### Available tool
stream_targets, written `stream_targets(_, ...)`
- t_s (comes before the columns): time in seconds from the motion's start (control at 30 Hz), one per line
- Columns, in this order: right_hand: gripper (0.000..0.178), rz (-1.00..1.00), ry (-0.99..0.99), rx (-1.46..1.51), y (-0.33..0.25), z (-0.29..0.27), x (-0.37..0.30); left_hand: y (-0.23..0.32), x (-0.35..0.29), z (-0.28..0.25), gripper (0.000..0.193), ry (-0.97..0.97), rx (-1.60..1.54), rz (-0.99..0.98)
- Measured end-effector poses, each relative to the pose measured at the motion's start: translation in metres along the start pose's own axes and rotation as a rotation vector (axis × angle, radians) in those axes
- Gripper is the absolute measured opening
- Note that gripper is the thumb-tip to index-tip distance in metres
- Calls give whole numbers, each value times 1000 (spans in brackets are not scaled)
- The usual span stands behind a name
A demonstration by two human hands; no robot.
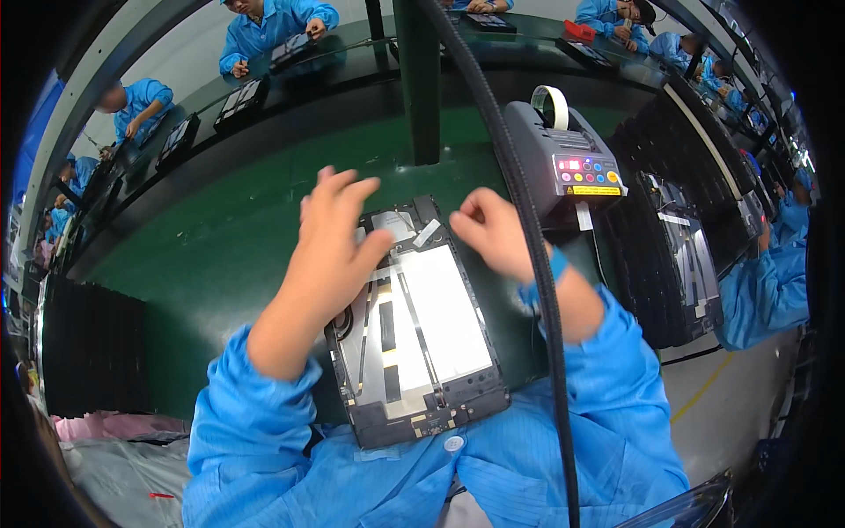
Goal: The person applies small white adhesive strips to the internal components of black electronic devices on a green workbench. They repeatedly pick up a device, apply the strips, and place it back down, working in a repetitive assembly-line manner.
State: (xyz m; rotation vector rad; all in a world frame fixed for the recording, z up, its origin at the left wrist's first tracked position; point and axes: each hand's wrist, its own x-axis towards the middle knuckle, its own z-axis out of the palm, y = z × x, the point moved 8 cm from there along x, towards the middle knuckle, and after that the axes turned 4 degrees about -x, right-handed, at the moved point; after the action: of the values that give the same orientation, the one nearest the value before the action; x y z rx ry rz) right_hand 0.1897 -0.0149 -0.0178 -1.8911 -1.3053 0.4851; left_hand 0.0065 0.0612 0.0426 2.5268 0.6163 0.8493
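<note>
An opened tablet (440,330) lies tilted in front of me, its silver inner plate, thin flat cables and black frame exposed. Its near end reaches my blue jacket. My left hand (334,242) is over the tablet's upper left, fingers spread and holding nothing. Beside the upper right corner is my right hand (495,236), its fingers curled and thumb against the index finger; whatever may be pinched there is hidden. A short pale strip of tape (427,233) sits on the tablet's upper part, between my two hands.
A grey tape dispenser (563,163) with a lit panel stands at the back right. A black cable (528,211) hangs across the view before my right arm. Stacked black trays (647,264) hold another opened tablet (691,255) at right. More trays (92,343) stand left. Co-workers sit beyond.
</note>
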Motion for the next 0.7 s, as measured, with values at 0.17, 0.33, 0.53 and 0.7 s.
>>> stream_targets(0.17, 80, -136, -180, 44, -15, 24, -107, -30, -85, -6, 63, 142, -597, -383)
stream_targets(0.33, 92, -214, -224, 170, -46, 33, -120, -26, -122, 22, 68, 243, -1408, -468)
stream_targets(0.53, 88, -465, -231, 238, -107, 28, -109, -23, -108, -68, 76, 312, -997, -324)
stream_targets(0.7, 73, -410, 89, 23, -69, -17, -118, -122, -143, -126, 72, 295, -1107, -441)
